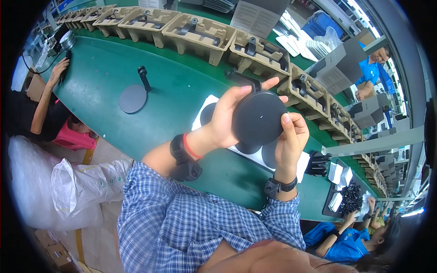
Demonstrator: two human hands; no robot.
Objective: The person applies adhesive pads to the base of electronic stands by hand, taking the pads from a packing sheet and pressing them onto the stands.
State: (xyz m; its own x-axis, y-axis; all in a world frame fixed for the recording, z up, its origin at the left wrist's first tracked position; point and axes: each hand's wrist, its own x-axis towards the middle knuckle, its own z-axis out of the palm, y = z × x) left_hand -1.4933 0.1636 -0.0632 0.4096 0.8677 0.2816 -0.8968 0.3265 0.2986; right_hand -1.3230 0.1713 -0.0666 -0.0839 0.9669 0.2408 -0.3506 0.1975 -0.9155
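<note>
Left grip (224,113), part-curled, cradles the black disc (259,119); right grip (293,136) pinches its edge; slackening could drop it.

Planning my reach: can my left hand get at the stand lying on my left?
Probably yes, once your left hand releases the black disc; the green tabletop toward the stand looks unobstructed.

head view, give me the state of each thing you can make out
held black disc, gripped, broad face toward camera
left hand, closed around its edge
right hand, pinching its rim
other black disc, resting on the green bench
front cardboard tray, open, holding parts
white sheet, partly covered
</note>
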